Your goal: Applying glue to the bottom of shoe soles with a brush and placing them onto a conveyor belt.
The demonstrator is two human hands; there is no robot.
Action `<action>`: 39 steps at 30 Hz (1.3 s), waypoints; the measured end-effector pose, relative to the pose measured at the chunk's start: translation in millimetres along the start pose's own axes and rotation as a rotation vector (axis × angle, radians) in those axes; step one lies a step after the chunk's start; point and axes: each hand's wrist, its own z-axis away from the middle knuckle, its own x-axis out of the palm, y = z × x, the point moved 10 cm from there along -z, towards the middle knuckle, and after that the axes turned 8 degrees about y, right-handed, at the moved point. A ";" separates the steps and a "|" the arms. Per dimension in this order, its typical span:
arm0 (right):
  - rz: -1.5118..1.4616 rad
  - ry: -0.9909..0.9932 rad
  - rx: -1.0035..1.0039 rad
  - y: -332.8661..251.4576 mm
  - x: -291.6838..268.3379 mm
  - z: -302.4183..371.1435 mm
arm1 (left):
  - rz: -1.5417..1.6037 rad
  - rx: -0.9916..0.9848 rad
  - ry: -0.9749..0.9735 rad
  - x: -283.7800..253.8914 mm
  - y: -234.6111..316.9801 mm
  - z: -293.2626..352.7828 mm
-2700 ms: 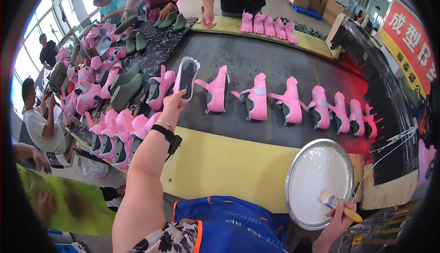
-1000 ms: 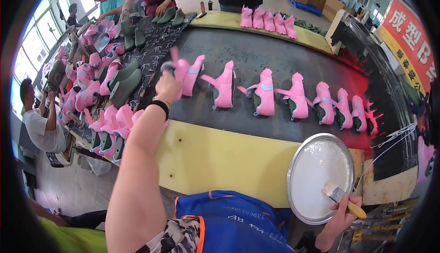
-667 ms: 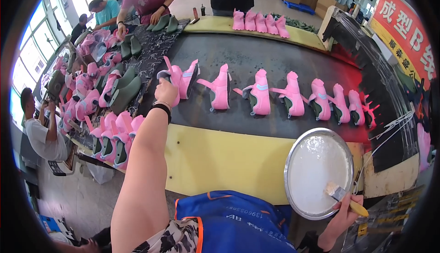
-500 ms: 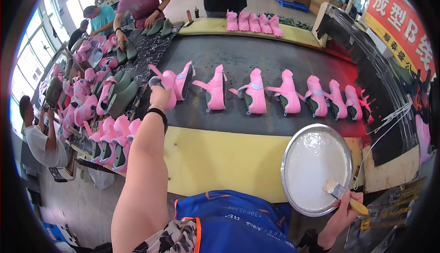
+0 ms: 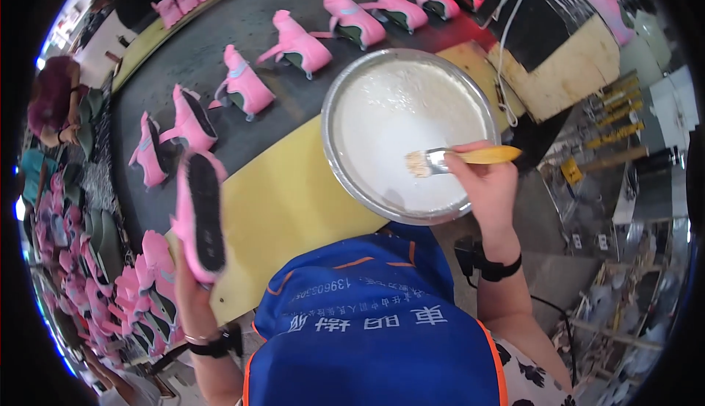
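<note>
My left hand [image 5: 191, 292] is closed round one end of a pink shoe upper [image 5: 192, 241] on a last. The upper's dark underside [image 5: 206, 211] faces up, and some of my fingers are hidden behind it. In my right hand [image 5: 486, 193] I grip a flat paintbrush [image 5: 488, 155] by its yellow wooden handle. Its pale bristles are over the white liquid [image 5: 382, 130] in a round metal basin [image 5: 332, 160]; whether they touch the liquid I cannot tell. Beyond my left hand, a pink upper [image 5: 194, 123] lies tilted on the dark conveyor belt [image 5: 220, 35].
Several more pink uppers [image 5: 297, 46] form a row along the belt. A yellow board [image 5: 286, 185] edges its near side. Pink uppers [image 5: 150, 281] crowd the left, with co-workers [image 5: 55, 105] beyond. White cord [image 5: 507, 75] hangs right of the basin.
My left hand has lifted a pink upper off the belt, brought it closer and turned its underside up. The head view has swung right; the brush remains above the basin.
</note>
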 end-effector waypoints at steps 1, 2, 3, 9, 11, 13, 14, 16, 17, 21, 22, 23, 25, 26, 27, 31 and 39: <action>-0.125 -0.029 0.018 1.6 7.8 4.5 | 0.010 -0.097 -0.013 -20.0 -32.9 -10.7; -0.026 -0.070 0.000 -2.3 15.1 7.5 | -0.074 -0.072 0.050 -25.8 -55.7 -11.2; 0.076 -0.106 -0.016 -5.7 16.9 9.8 | -0.162 -0.048 0.105 -23.7 -74.6 -6.7; 0.342 -0.226 -0.158 -8.9 27.5 19.5 | -1.574 1.128 0.326 70.1 -31.1 67.9; 0.323 -0.205 -0.153 -8.3 22.5 20.6 | -1.577 1.092 0.308 79.9 -32.0 70.5; 0.306 -0.177 -0.146 -8.3 17.1 21.8 | -1.501 1.023 0.327 81.2 -28.2 71.6; 0.303 -0.164 -0.136 -9.3 13.1 21.3 | -1.503 1.026 0.323 81.1 -24.3 66.5; 0.300 -0.147 -0.126 -6.6 7.6 20.7 | -1.210 0.763 0.347 48.2 -16.7 34.0; 0.310 -0.186 -0.100 0.4 10.6 20.5 | -1.212 0.767 0.344 42.7 -15.7 24.3; 0.311 -0.327 -0.034 13.2 24.7 23.7 | -1.544 0.662 0.290 59.0 -25.4 17.5; 0.309 -0.326 -0.034 13.3 24.1 23.2 | -1.471 0.748 0.179 59.0 -31.2 9.3; 0.178 -0.315 0.032 15.8 22.6 21.8 | -1.393 0.832 0.072 66.3 -31.8 9.6; 0.041 -0.305 0.094 19.4 19.6 19.4 | -1.149 0.654 -0.010 58.5 -35.4 -1.7; -0.108 -0.256 0.150 22.6 15.7 15.2 | -0.903 0.475 -0.096 61.7 -41.9 -8.4; -0.257 -0.207 0.207 24.2 13.1 11.6 | -0.907 0.481 -0.098 66.8 -39.0 -4.0; -0.213 -0.095 0.128 20.7 -0.6 7.7 | -0.334 0.141 -0.262 84.0 -57.3 24.8; 0.417 -0.181 -0.070 13.8 3.2 15.1 | -0.345 -0.154 -0.348 145.0 -78.0 89.4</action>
